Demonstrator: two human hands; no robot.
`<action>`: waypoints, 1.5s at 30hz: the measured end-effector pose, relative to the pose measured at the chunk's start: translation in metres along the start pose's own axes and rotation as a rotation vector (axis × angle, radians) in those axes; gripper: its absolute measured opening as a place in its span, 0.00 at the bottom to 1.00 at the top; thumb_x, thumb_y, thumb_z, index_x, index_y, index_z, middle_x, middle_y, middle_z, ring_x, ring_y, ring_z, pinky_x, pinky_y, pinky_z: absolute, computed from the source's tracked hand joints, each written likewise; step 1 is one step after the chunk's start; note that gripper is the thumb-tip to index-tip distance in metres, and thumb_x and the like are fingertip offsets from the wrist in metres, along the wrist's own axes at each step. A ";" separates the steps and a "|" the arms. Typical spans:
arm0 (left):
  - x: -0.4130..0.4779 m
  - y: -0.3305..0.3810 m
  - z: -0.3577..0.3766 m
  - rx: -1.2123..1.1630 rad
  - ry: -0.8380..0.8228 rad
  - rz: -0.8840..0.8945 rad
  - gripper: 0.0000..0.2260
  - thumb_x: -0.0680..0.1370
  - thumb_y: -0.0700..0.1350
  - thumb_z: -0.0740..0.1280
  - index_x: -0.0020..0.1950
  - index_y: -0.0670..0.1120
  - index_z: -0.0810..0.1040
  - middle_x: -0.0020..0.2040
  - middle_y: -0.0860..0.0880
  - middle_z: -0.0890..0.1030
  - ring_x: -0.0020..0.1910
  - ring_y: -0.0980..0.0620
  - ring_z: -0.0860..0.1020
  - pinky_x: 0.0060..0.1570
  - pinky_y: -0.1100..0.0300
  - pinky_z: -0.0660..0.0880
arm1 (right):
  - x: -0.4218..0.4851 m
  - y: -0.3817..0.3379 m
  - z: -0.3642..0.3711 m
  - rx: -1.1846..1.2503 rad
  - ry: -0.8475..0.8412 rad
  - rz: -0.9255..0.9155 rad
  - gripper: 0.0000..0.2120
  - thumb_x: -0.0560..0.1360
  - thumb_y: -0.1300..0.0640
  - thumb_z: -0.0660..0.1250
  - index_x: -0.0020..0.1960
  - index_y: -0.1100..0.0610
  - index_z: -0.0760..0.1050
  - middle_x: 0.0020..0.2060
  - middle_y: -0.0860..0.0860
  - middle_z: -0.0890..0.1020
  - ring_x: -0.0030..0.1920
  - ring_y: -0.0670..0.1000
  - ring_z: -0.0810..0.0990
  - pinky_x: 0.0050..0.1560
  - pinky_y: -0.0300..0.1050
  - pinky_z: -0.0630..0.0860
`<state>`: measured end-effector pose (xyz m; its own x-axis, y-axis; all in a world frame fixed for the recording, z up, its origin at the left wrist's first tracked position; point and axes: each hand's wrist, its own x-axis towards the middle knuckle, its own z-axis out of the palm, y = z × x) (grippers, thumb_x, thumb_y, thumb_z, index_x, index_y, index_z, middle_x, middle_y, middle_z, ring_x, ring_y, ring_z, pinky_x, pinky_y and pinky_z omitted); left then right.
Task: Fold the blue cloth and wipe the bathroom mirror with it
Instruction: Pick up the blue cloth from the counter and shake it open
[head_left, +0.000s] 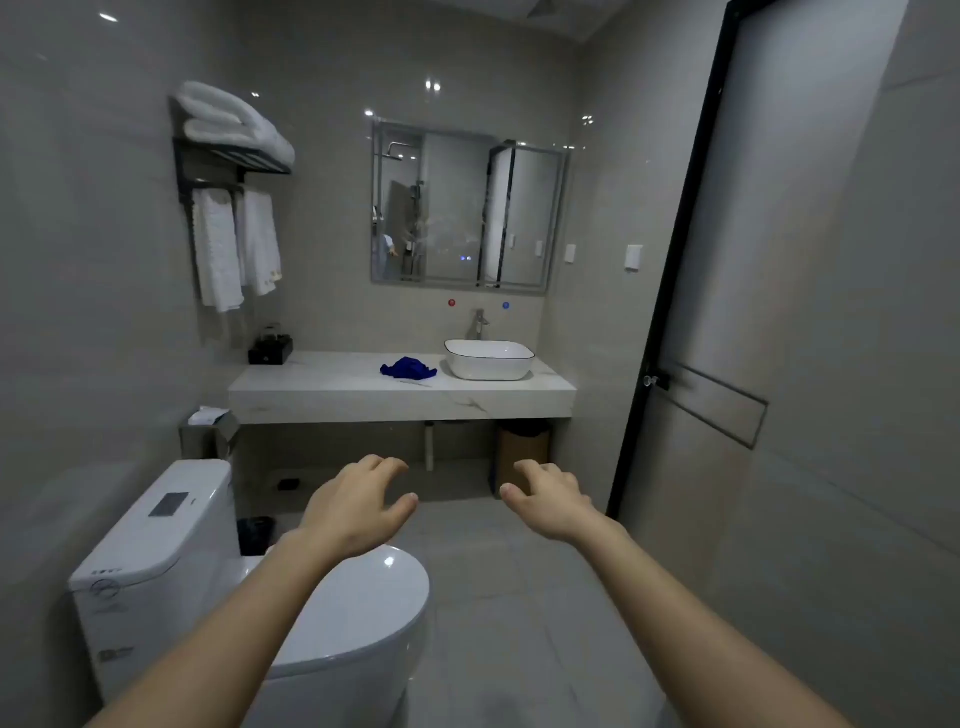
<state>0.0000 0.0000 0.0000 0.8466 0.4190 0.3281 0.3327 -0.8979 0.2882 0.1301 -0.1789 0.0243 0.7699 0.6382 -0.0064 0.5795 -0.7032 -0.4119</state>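
Holding out the left hand (358, 506) and right hand (550, 501), both empty, fingers loosely spread and a little curled, well apart from the desk (363, 400). Crossing above the toilet (374, 618) with the left forearm. Midway along the desk, crumpled, just left of the basin (488, 359): the cloth (408, 368). Above, on the wall: the mirror (457, 218).

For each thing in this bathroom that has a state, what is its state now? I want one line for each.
blue cloth: crumpled, not folded, lying on the counter left of the basin.
mirror: on the wall, hazy marks near its middle, not yet wiped.
toilet lid: down.
white towels: folded on the rack; two more hang below.
left hand: open, holds nothing.
right hand: open, holds nothing.
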 end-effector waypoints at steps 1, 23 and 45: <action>0.010 -0.005 0.001 -0.003 -0.009 0.007 0.22 0.78 0.56 0.59 0.69 0.51 0.65 0.67 0.52 0.69 0.63 0.53 0.70 0.57 0.57 0.72 | 0.010 -0.003 0.000 0.001 0.005 0.000 0.26 0.79 0.44 0.53 0.74 0.52 0.56 0.72 0.54 0.61 0.72 0.58 0.57 0.67 0.58 0.58; 0.267 -0.080 0.088 -0.119 -0.055 0.078 0.20 0.78 0.55 0.60 0.68 0.50 0.67 0.65 0.52 0.71 0.61 0.55 0.71 0.55 0.60 0.71 | 0.268 0.026 0.007 -0.020 0.046 0.135 0.25 0.79 0.44 0.53 0.73 0.52 0.58 0.70 0.55 0.64 0.70 0.58 0.59 0.68 0.58 0.60; 0.558 -0.074 0.211 -0.064 -0.136 -0.019 0.22 0.77 0.57 0.59 0.69 0.53 0.65 0.66 0.52 0.70 0.62 0.54 0.70 0.58 0.56 0.72 | 0.584 0.117 -0.031 -0.045 -0.034 0.086 0.22 0.79 0.45 0.53 0.70 0.54 0.61 0.68 0.56 0.66 0.69 0.59 0.60 0.65 0.57 0.60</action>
<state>0.5353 0.2715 -0.0278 0.8905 0.4094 0.1984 0.3253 -0.8779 0.3514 0.6558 0.1022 0.0003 0.8081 0.5847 -0.0711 0.5239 -0.7687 -0.3670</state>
